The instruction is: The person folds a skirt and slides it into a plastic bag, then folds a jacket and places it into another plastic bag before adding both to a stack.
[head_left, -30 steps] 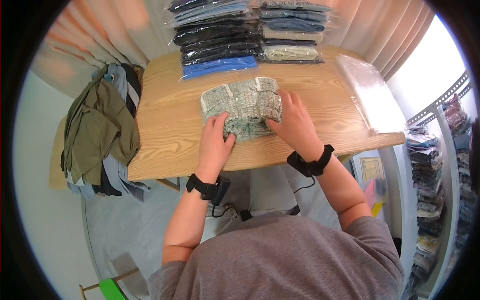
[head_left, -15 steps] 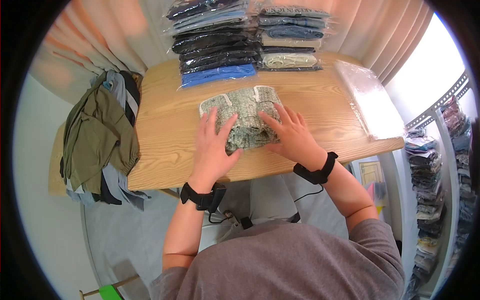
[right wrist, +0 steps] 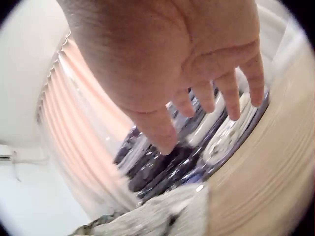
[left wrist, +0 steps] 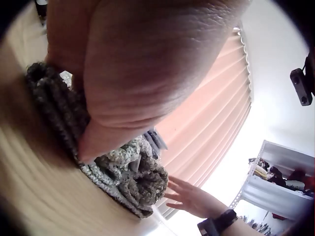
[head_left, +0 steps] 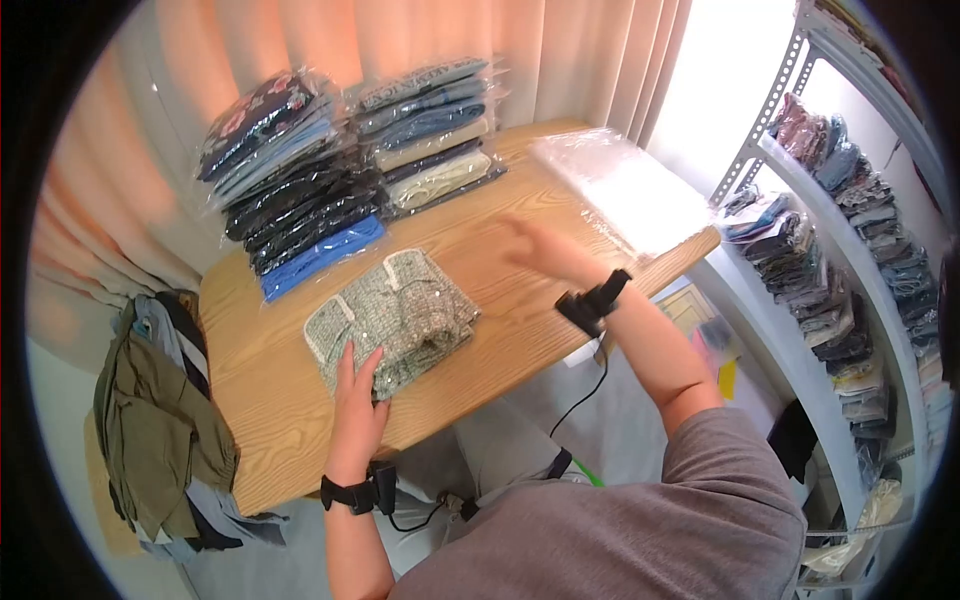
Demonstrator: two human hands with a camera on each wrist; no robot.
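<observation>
A folded grey-green tweed garment (head_left: 415, 312) with white trim lies on the wooden table (head_left: 265, 400). My left hand (head_left: 357, 412) rests at its near left edge, fingers extended over the fabric. Seen from the left wrist, the garment's folded layers (left wrist: 142, 183) show beside the thumb, while the hand itself hides the rest. To the right of the garment, my right hand (head_left: 550, 252) is in the air over the table, holding nothing. Its fingers are spread and nearly straight in the right wrist view. A pile of clear plastic bags (head_left: 625, 190) lies just beyond it.
Two stacks of bagged folded clothes, the left one (head_left: 300, 190) and the right one (head_left: 430, 130), stand at the back of the table. Loose clothes (head_left: 160, 410) hang over a seat on the left. A metal shelf (head_left: 810, 190) with bagged garments is on the right.
My right hand has left the garment and moved right, toward the clear bags. My left hand stays at the garment's near left side. The head view has turned right.
</observation>
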